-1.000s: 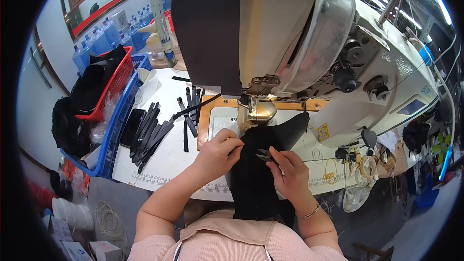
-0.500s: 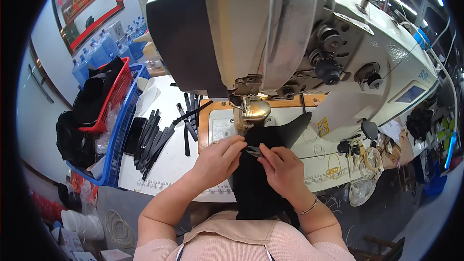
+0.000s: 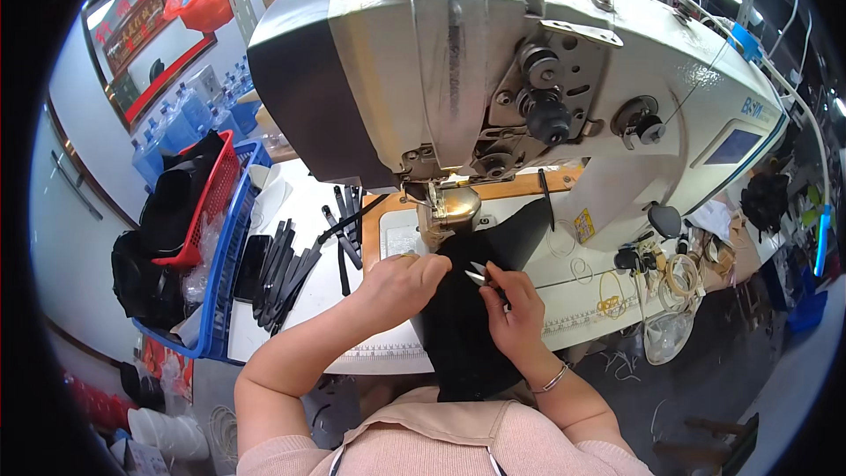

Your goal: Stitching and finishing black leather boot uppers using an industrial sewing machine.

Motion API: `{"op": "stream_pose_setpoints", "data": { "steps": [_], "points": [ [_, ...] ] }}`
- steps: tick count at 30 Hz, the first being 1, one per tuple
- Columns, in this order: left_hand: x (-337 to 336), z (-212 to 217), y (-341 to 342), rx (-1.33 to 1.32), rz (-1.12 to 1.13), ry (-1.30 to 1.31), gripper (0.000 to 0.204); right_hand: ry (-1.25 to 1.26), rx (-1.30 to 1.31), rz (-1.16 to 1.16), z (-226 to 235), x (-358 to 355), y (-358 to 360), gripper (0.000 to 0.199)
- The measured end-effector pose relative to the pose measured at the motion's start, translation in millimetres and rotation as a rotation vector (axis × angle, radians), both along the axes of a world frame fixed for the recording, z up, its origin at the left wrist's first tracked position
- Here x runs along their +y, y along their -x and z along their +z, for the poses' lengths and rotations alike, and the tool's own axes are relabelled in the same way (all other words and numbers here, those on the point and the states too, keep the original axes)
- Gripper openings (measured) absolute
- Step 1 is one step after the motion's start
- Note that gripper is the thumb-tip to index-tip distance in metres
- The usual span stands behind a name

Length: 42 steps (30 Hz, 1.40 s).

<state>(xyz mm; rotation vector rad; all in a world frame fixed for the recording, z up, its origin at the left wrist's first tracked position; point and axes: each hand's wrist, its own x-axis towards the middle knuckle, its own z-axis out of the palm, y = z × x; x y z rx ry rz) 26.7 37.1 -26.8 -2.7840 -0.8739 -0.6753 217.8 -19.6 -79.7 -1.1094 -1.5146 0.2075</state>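
My right hand (image 3: 517,310) holds a pair of thread snips (image 3: 477,273), their two pointed blades apart and directed left over the black cloth (image 3: 464,344). The cloth stretches from beside the needle area of the sewing machine (image 3: 374,53) down over the table's front edge toward my lap. At the cloth's left side my left hand (image 3: 401,286) is closed, thumb and forefinger pinched together. Whatever lies in that pinch is too small or hidden to make out. A rounded brass-coloured part (image 3: 461,206) of the machine stands just beyond both hands.
Black strips (image 3: 286,273) lie on the white table at left, beside a dark phone (image 3: 253,266). Further left is a blue crate (image 3: 214,308) with a red basket (image 3: 211,211) and black items. Rolls of tape (image 3: 680,275), thread loops and small tools crowd the right side.
My hands have moved apart; the snips have come away from my left fingers, and their blades now show spread. The whole view has shifted slightly, with the machine appearing further left.
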Motion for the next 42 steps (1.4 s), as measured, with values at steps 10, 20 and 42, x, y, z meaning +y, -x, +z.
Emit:
{"op": "stream_pose_setpoints", "data": {
  "steps": [10,20,42],
  "points": [
    [-14.8,-16.8,-3.2,-0.453,0.037,0.008,0.032,-0.044,-0.326,-0.039,20.3,1.6,2.4,0.031],
    [-10.1,-29.4,-0.7,-0.551,0.010,0.018,0.030,-0.042,-0.346,-0.033,16.2,5.9,3.6,0.027],
    [-9.9,-33.8,-5.7,-0.825,-0.058,0.303,0.029,-0.074,-0.352,0.157,16.8,10.9,-4.9,0.029]
  ]
}}
